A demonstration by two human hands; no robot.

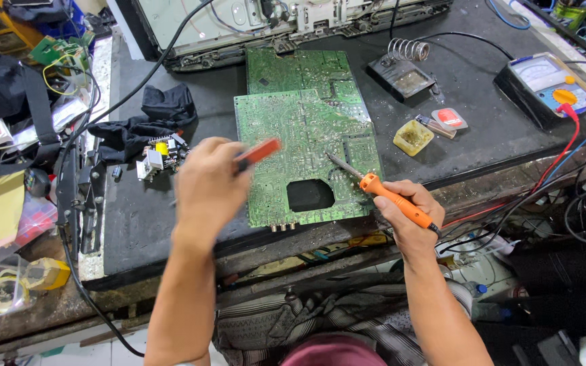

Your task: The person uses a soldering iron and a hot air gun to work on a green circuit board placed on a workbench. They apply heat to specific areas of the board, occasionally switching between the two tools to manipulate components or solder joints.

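Note:
A large green circuit board (306, 135) lies solder side up on the dark workbench (490, 129), with a dark cut-out near its front edge. My right hand (408, 207) grips an orange-handled soldering iron (391, 200); its metal tip rests on the board's right part. My left hand (208, 183) hovers over the board's left edge and holds a slim tool with an orange-red end (259, 152), blurred by motion. A second green board (293, 71) lies behind the first.
A soldering iron stand with a coil (405, 68), a yellow flux tin (413, 137) and a small red-and-white item (449, 119) sit right of the board. A multimeter (547, 85) with red and blue leads is far right. Black cloth (150, 118) and small parts (161, 156) lie left.

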